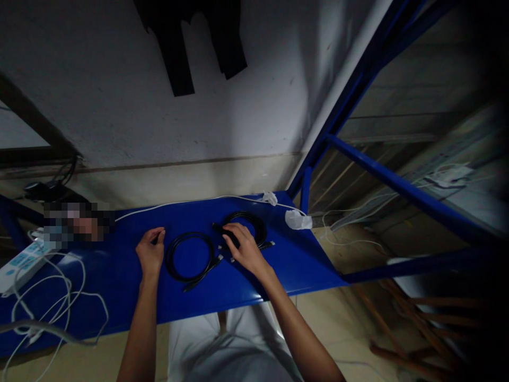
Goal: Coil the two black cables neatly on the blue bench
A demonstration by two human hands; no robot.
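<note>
On the blue tabletop point(207, 294), a coiled black cable point(169, 260) with metal-tipped plugs lies between my two hands. To its left, my left hand point(151, 253) is closed in a pinch, thumb and index finger together; whatever it may hold is too small and dark to make out. My right hand point(244, 248) curls over a second group of coiled black cables point(260, 227), its fingers closed on a black cable partly hidden beneath them. Silver plug ends show beside this hand.
White crumpled wrappers point(298, 219) lie at the table's right end. A white power strip point(24, 261) and tangled white cords point(67, 286) occupy the left. A thin white cord runs along the back edge by the wall. Blue frame bars point(382, 170) rise on the right.
</note>
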